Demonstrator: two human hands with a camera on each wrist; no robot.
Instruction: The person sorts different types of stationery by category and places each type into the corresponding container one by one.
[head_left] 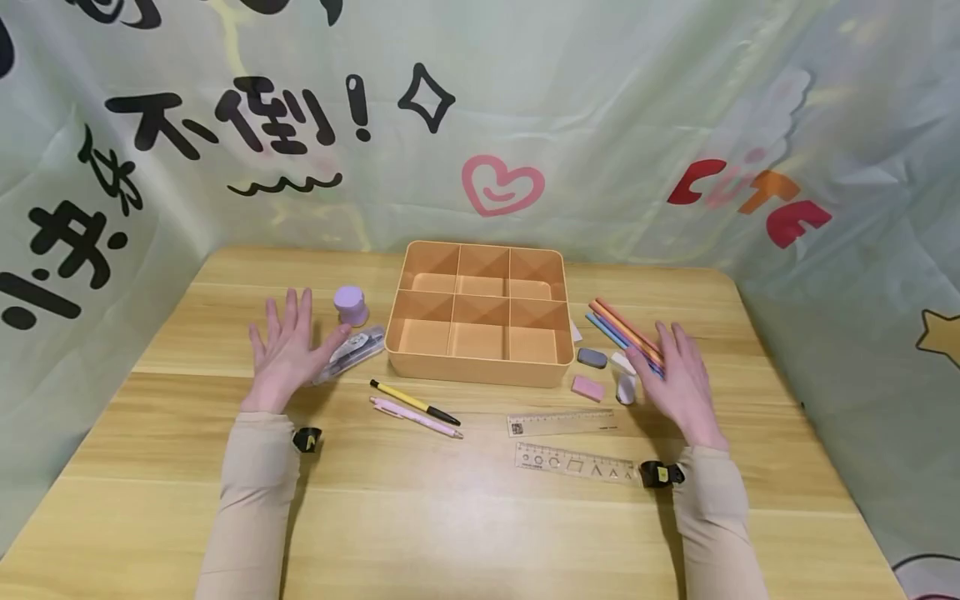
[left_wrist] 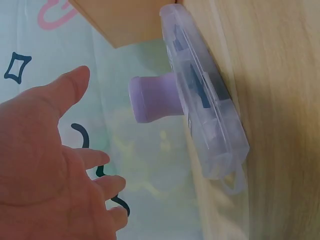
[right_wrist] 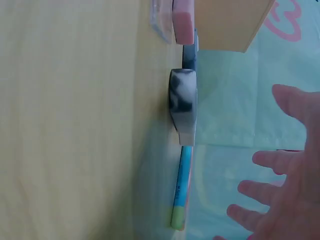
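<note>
My left hand [head_left: 288,354], fingers spread and empty, hovers at the left beside a clear plastic case [head_left: 351,353]. Behind that case stands a purple waisted container [head_left: 350,305], also visible in the left wrist view. Over on the right, my right hand [head_left: 681,383] has its fingers extended and holds nothing. It overlaps the near ends of a bundle of coloured pencils [head_left: 622,327] in the head view. Close to its thumb lie a white eraser [head_left: 622,362] and a small grey-and-white object [right_wrist: 183,97]. Between the hands sits an orange divided box [head_left: 480,371], its compartments bare.
In front of the box, a yellow-and-black pen [head_left: 414,402] and a pink pen [head_left: 417,418] lie side by side. Two clear rulers [head_left: 562,422] are nearer me. A pink eraser [head_left: 587,388] and a dark blue-grey eraser [head_left: 592,358] lie by the box's right corner. Printed curtains surround the table.
</note>
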